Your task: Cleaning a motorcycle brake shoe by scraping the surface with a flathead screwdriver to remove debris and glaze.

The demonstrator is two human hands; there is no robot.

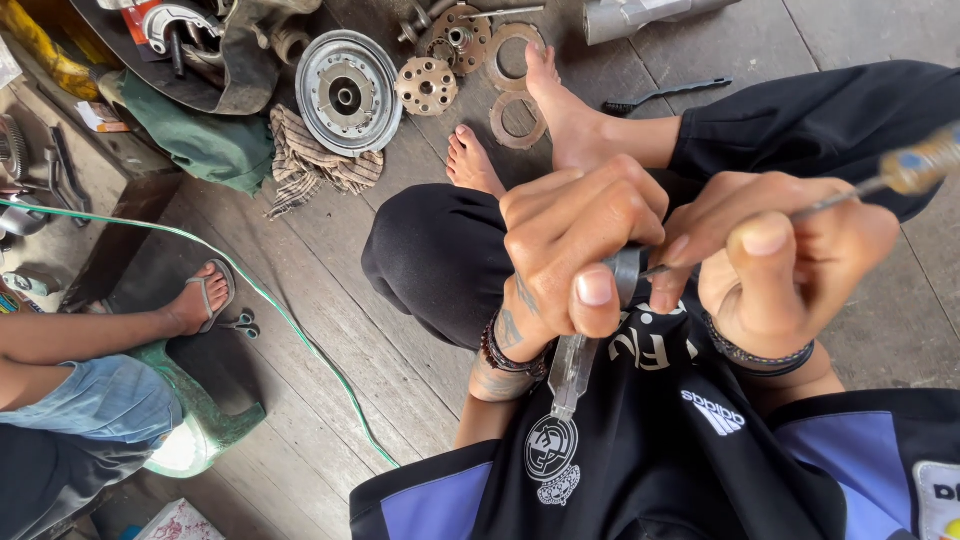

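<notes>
while left hand (pixel 575 255) grips metal part (pixel 627 272), right hand (pixel 790 255) holds screwdriver (pixel 905 172).

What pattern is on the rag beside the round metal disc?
The rag has brown and cream stripes, seen in the head view.

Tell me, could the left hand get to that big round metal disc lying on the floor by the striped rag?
Probably not as things stand. The left hand is closed around a small metal part, and the round metal disc lies on the far side of the person's bent legs, past the feet. The floorboards between look free, so leaning forward might do it.
</notes>
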